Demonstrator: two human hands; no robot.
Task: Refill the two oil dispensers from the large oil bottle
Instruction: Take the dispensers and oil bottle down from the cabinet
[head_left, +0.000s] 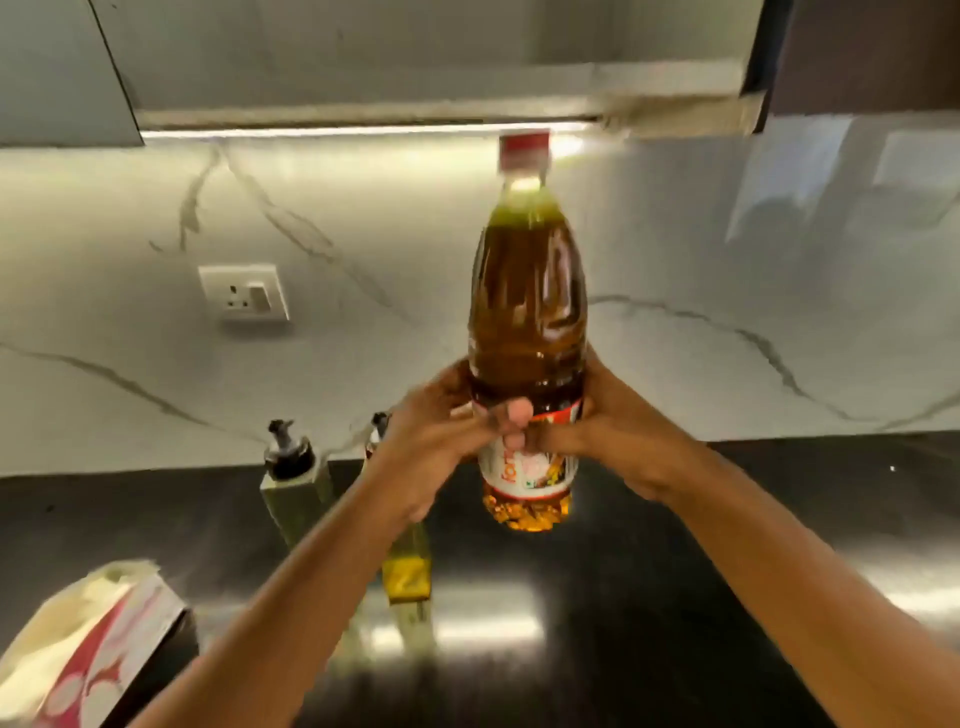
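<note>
Both hands hold the bottle (527, 291) upright over the dark surface (675, 597), a little right of centre. The left hand (431, 447) and right hand (618, 441) grip it from either side at the top of its label (519, 478). Their fingers (519, 410) are clamped round the bottle and meet at its near face. The bottle is nearly full of amber oil, and its red cap (523, 150) is on. Whether its base touches the surface or sits just off it cannot be told.

The two dispensers stand on the surface left of the bottle. The left dispenser (293, 483) is near the wall (727, 338), with a dark spout on top. The right dispenser (408, 571) is just beside the bottle, largely hidden behind the left hand and forearm, and has some yellow oil at its bottom. A red and white box (93, 644) lies at the near left corner. A socket (244, 293) is set in the marble wall at far left.
</note>
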